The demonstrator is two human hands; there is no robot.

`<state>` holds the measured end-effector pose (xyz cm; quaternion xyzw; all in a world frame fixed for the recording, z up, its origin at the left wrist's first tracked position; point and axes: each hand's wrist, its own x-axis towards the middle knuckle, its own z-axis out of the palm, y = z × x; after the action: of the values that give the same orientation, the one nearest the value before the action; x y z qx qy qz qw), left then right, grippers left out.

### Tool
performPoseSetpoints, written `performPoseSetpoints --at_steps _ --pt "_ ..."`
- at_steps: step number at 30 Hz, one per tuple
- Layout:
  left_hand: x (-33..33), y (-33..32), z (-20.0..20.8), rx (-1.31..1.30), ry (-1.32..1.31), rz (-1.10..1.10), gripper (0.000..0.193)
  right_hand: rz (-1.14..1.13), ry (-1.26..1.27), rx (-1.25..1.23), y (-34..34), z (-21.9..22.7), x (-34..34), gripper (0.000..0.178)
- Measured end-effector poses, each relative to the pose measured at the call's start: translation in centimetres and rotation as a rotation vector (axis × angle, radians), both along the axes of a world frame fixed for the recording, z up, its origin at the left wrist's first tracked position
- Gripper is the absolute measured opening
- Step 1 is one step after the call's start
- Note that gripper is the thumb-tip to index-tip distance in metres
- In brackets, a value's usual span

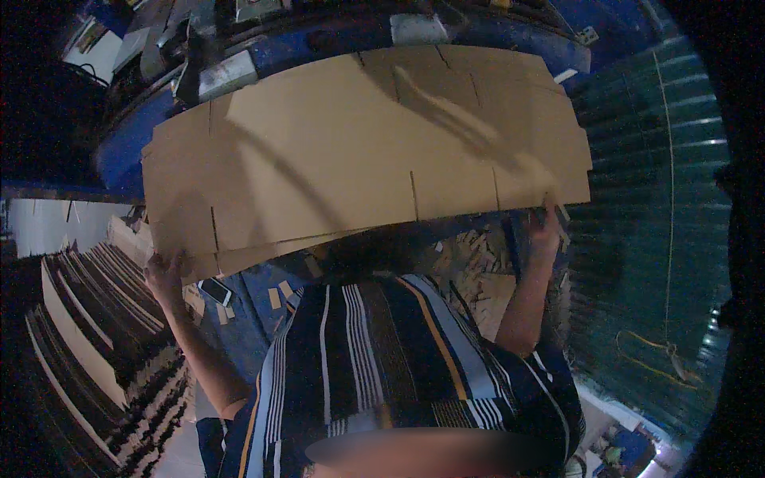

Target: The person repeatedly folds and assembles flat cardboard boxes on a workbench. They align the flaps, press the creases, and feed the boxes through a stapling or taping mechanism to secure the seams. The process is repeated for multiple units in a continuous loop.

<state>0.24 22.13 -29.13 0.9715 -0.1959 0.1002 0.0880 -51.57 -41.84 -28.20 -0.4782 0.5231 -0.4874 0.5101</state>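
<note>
A wide, flat cardboard box blank [343, 159] with short slots cut into its long edges spans the space in front of me. Under its near left edge a second layer of cardboard shows. My left hand [166, 269] grips the near left corner. At the near right edge, my right hand [547, 223] pinches the board, its fingers partly hidden by it. Shadows fall across the sheet's upper face, and its far edge lies over a blue machine [319, 44].
Stacked cardboard sheets [88, 311] stand at my left. A phone [215, 291] and cardboard scraps [275, 298] lie on a blue surface below the blank. More scraps [478, 263] are heaped near my right forearm. A green corrugated wall [637, 199] with a hanging cord [668, 159] rises at right.
</note>
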Motion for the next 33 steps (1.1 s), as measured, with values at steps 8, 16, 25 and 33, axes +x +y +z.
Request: performPoseSetpoints --at_steps 8,16,25,33 --pt "-3.7 -5.5 8.5 -0.67 0.183 0.106 0.047 -0.062 0.149 -0.562 5.2 7.7 5.4 0.039" --pt "-9.1 -15.9 4.9 -0.749 0.119 -0.468 0.049 1.0 0.878 -1.142 10.9 7.4 13.2 0.056" --pt "-4.8 -25.3 6.3 -0.44 -0.144 -0.525 0.065 1.144 0.887 -1.239 1.7 5.5 24.1 0.065" --pt "8.8 -34.8 4.5 -0.18 -0.221 -0.526 0.052 0.891 1.157 -1.431 -9.2 3.7 38.6 0.066"
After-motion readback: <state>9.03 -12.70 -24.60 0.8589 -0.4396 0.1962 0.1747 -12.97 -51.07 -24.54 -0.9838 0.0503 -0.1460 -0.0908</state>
